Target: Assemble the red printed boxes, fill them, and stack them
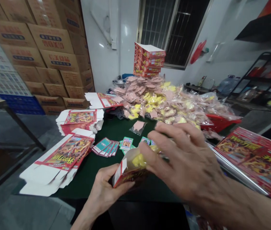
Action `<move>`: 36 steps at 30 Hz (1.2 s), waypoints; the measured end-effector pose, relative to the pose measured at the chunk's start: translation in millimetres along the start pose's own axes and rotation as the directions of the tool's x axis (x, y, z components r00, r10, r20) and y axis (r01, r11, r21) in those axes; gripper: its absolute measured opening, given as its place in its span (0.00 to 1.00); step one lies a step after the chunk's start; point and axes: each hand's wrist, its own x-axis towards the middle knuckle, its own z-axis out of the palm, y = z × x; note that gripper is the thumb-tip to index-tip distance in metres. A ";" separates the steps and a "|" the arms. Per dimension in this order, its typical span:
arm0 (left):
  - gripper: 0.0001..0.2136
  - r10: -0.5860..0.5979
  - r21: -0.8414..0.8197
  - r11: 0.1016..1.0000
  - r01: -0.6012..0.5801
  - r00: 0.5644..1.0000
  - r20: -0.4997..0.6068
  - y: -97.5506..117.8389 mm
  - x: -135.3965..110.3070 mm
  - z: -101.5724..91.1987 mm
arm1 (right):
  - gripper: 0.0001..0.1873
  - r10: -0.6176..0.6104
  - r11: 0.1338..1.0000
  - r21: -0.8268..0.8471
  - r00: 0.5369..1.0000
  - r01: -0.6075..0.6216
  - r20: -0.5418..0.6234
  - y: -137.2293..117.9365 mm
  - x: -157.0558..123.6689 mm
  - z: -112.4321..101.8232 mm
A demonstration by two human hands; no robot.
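My left hand [105,183] grips a small red printed cardboard box [129,177], thumb along its near side. The box is tilted, with its top open towards my right hand. Inside the opening lies a yellow piece in clear plastic [139,160]. My right hand [185,159] reaches over the box with bent fingers, its thumb and fingertips at the yellow plastic wrapping by the opening. The right fingers partly hide what they pinch. Just beyond the box, printed cards [127,143] and a fanned group of teal-backed cards [105,147] lie on the dark green tabletop [82,182].
Flattened boxes [65,153] are stacked at left. A large heap of bagged pink and yellow pieces [154,99] covers the back, near a single pink packet [138,126] and stacked red boxes [149,59]. Plastic-wrapped red boxes [257,156] sit right. Cartons [56,41] stand against the wall.
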 end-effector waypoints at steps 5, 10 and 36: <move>0.13 -0.094 -0.113 0.989 0.094 0.996 0.009 -12.4 -4.7 7.4 | 0.33 0.331 0.918 0.269 0.938 -0.293 -0.107 13.4 -19.9 7.3; 0.13 -0.098 -0.071 0.992 0.105 0.990 0.103 -12.9 -1.6 12.5 | 0.23 0.303 0.915 0.325 0.940 -0.240 -0.158 4.4 -33.2 30.3; 0.11 -0.222 -0.072 0.974 0.216 0.970 -0.100 -32.4 -28.9 -1.2 | 0.12 0.355 0.806 0.565 0.908 -0.177 -0.223 -42.6 -56.2 65.3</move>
